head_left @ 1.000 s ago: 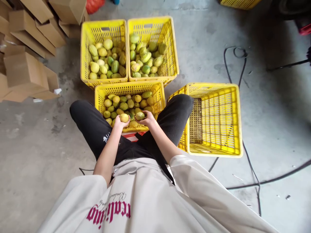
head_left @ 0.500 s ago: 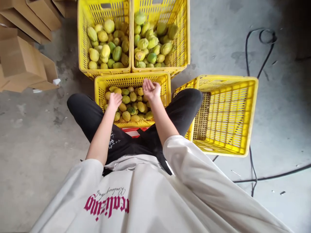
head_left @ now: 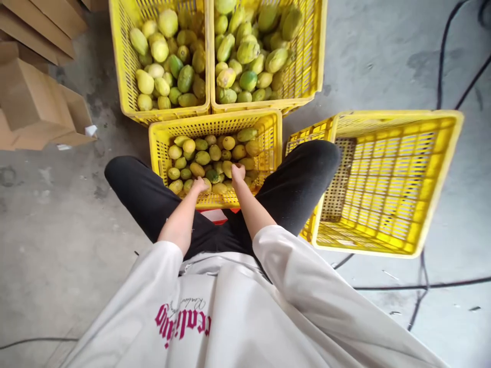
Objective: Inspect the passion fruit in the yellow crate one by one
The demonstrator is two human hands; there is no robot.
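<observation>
Between my knees stands a yellow plastic crate [head_left: 215,118] with several yellow-green papayas [head_left: 202,157] in its bottom. My left hand [head_left: 200,184] is low in the crate near its front side, fingers curled at a papaya [head_left: 207,186]. Farther right, my right hand [head_left: 238,173] has its fingers bent round another yellow papaya [head_left: 227,168]. Both hands partly hide the fruit they touch, and the fingertips are hard to make out.
Two larger yellow crates, a left one [head_left: 116,61] and a right one [head_left: 321,56], hold more papayas ahead. An open yellow crate [head_left: 387,179] lies tipped by my right knee. Cardboard boxes [head_left: 38,97] are at left; black cables [head_left: 441,283] cross the floor at right.
Both hands have come down and nearer to me among the papayas; the right hand was raised with its palm up and now curls round a fruit. The view has shifted closer.
</observation>
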